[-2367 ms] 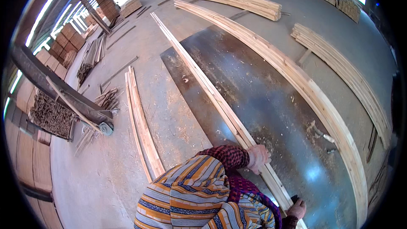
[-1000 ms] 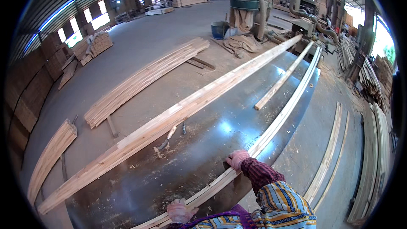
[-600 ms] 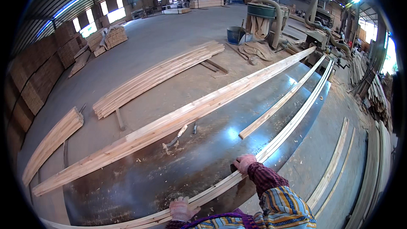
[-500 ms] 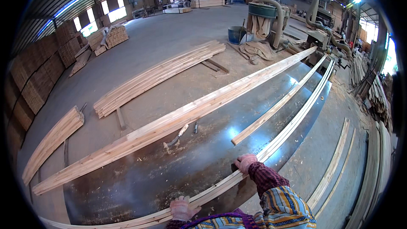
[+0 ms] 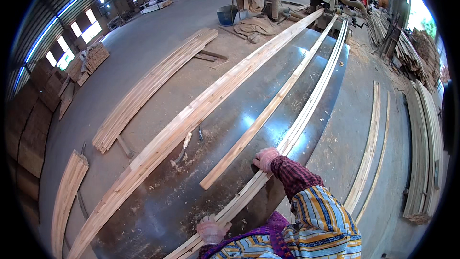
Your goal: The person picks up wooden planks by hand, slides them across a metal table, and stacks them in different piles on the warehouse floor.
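Note:
Several long, pale wooden strips [image 5: 306, 112] lie side by side along the dark metal table [image 5: 158, 220], reaching from near my body to a machine [image 5: 326, 2] at the far end. My left hand [image 5: 212, 230], in a pinkish glove, is closed over their near part, thumb apart from the fingers. Farther along, my right hand [image 5: 266, 159], gloved alike, curls its fingers round the same strips; its fingertips are partly hidden. Left of them lies a single wooden board [image 5: 261, 120], apart from both hands, its far end at the machine.
A wider stack of boards [image 5: 191, 112] runs along the table's left side. Beside it lies a hooked tool with a pale handle [image 5: 184, 145]. Board stacks [image 5: 153, 88] rest on the floor at left; loose strips [image 5: 366, 148] and a pile [image 5: 419, 148] lie at right.
The single board has slid along the table towards me, its near end now left of my right hand. The view has turned to the right. Both hands stay on the strips.

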